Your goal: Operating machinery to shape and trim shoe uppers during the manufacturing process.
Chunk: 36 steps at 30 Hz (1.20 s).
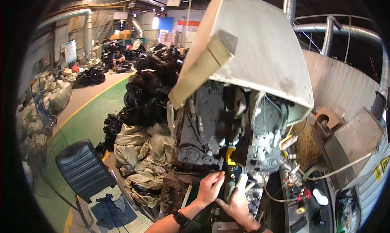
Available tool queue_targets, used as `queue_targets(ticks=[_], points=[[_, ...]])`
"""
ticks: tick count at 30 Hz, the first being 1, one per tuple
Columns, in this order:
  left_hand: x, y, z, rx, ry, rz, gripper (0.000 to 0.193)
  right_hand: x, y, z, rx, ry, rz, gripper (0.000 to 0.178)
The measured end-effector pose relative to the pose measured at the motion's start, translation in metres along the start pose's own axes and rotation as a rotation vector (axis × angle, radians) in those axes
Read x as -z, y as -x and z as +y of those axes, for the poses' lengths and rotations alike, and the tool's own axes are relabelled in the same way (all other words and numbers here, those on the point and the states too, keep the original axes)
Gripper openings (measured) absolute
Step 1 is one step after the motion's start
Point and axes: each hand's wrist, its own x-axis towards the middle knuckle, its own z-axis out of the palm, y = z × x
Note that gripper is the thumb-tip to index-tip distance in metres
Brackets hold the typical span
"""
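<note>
In front of me stands a large machine (209, 115) with a pale, dirty hood (256, 46) and exposed, greasy metal parts. My left hand (211, 188) is closed just below its dark middle opening, fingers curled in; whatever they hold is hidden. Close beside it on the right, my right hand (236, 203) reaches up with the thumb stretched out to the left, apart from the fingers. A white tube-like piece (242, 181) shows at its fingertips; whether it covers a finger cannot be made out. Just beyond both hands sits a yellow part (230, 156) of the machine.
A black chair (84, 168) with dark cloth on its seat stands at left. Pale sacks (148, 151) and a heap of black glossy items (152, 86) lie beside the machine. At right is a bench (290, 212) with tools and hoses. Another person (118, 59) sits far back.
</note>
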Motion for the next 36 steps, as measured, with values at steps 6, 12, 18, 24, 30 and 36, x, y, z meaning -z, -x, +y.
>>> queue_targets(ticks=[6,12,18,24,30,36], points=[[0.024,0.012,-0.029,0.128,0.155,0.088,0.029,-0.010,0.001,-0.006,-0.207,-0.304,0.121,0.106],[0.017,0.025,0.042,0.484,1.006,-0.254,0.053,0.081,0.085,0.000,-0.889,-1.854,0.014,0.067],[-0.051,0.080,0.110,0.327,0.862,-0.466,0.074,0.079,0.194,0.009,-1.069,-2.324,0.202,0.074],[-0.109,0.116,0.122,0.554,1.217,-0.637,0.054,0.084,0.273,0.020,-0.946,-2.594,0.342,0.069],[-0.194,0.157,0.114,0.491,0.906,-0.678,0.049,0.105,0.341,0.037,-0.673,-2.788,0.475,0.069],[-0.308,0.233,0.096,0.752,0.934,-0.787,0.058,0.141,0.439,0.058,-0.722,-2.726,0.905,0.063]])
